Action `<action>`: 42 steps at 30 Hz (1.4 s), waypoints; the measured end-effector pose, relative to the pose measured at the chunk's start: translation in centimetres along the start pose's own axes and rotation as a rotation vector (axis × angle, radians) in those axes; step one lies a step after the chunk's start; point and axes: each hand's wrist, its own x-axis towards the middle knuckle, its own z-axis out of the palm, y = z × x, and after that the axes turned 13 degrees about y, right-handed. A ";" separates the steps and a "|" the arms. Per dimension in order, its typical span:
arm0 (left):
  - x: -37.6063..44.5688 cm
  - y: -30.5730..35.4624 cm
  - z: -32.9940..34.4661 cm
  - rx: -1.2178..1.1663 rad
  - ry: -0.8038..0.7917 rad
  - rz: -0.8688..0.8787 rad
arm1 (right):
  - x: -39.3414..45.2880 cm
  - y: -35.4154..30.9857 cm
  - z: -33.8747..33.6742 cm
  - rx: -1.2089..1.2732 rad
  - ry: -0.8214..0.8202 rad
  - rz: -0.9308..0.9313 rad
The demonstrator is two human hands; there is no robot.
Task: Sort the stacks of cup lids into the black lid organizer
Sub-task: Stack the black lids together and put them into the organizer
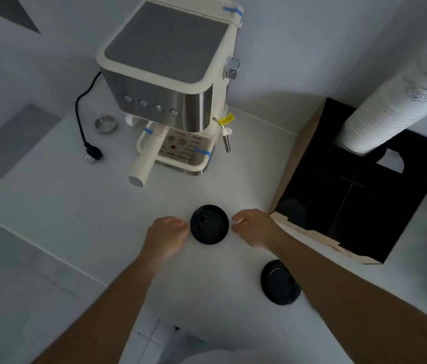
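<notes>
A stack of black cup lids (209,224) stands on the white counter in the middle of the view. My left hand (166,233) is just left of it and my right hand (253,227) just right of it, fingers curled toward its sides; whether they touch it is unclear. A second stack of black lids (280,282) sits nearer to me, partly hidden under my right forearm. The black lid organizer (414,200), a box with divided compartments, stands to the right of my right hand.
A cream and steel espresso machine (170,82) stands behind the lids, its handle pointing toward me. A black power cord with plug (92,153) and a small metal cup (105,124) lie at its left. A tall stack of white cups (391,101) rises from the organizer's far compartment.
</notes>
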 end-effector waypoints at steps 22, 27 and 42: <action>-2.6 1.9 1.2 -0.240 -0.030 -0.067 | -3.8 -1.5 -2.4 0.438 0.007 0.121; -4.7 3.0 2.3 -0.221 -0.096 -0.022 | -6.5 0.4 -4.5 0.620 0.009 0.134; -12.3 6.3 8.2 -0.148 -0.383 -0.020 | -11.9 8.4 -8.0 0.982 -0.282 0.261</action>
